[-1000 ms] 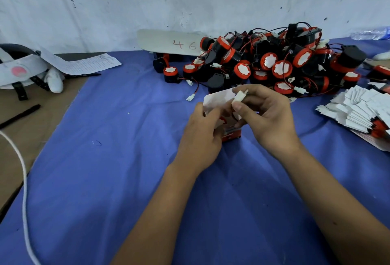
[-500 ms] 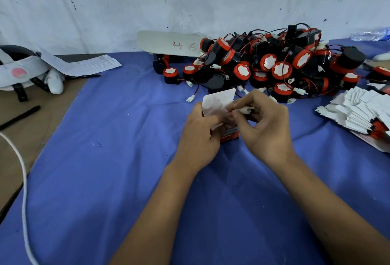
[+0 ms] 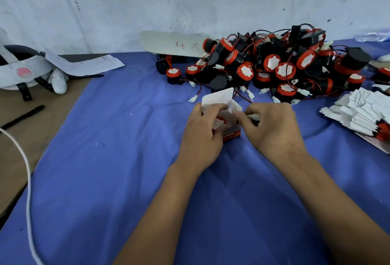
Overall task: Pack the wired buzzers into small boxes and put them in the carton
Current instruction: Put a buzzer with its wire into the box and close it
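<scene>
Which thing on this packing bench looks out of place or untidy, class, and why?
The buzzers lie in a tangled heap against the wall, red and black wires crossing, some connectors trailing onto the blue cloth. A headset on the bare table to the left seems unrelated to packing. The flat boxes are fanned loosely, not stacked.

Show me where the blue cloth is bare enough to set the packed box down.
Bare cloth lies left of the hands, from the buzzer pile down to the near edge. Crowded: the pile behind the box, and the flat-box stack at right.
</scene>
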### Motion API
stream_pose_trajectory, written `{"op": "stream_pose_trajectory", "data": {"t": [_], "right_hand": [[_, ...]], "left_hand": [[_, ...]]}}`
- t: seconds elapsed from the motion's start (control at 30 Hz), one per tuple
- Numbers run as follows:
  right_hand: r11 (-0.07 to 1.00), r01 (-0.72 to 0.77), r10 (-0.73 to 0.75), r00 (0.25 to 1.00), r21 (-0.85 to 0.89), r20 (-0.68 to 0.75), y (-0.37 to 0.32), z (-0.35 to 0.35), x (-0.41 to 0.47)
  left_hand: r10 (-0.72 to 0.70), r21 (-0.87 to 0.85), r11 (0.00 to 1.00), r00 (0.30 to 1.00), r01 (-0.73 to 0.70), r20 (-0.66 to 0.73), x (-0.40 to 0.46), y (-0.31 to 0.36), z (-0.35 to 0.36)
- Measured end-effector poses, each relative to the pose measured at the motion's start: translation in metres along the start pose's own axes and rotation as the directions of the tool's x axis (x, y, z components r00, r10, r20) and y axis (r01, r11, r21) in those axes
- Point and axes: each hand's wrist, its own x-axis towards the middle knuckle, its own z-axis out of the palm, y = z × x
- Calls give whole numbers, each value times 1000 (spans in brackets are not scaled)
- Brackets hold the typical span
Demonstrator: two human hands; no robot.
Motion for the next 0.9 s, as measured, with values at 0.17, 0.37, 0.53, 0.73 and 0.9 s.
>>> {"op": "stream_pose_trajectory", "data": {"t": [0.17,0.37,0.53,0.73,0.9], "right_hand": [[951,-139,113,988,278,108,-2,-10,-1],[982,124,-123,992,142,-19,-4,-7,-2],[988,126,-127,992,-94,-2,-9,1,3],[936,130,-64,977,-328,204,-12,9,7],[910,230,-108,935,-345,338,-7,3,15]], "left_hand": [[-19,5,1000,999,19,-33,1,-2,1],[9,-43,999,1000,-8,12,3,-2,-6],[40,-85,996,998,-36,55,1,3,-6],[64,-125,991,996,-55,62,0,5,-7],[42,-82,996,996,-35,78,0,2,-5]]}}
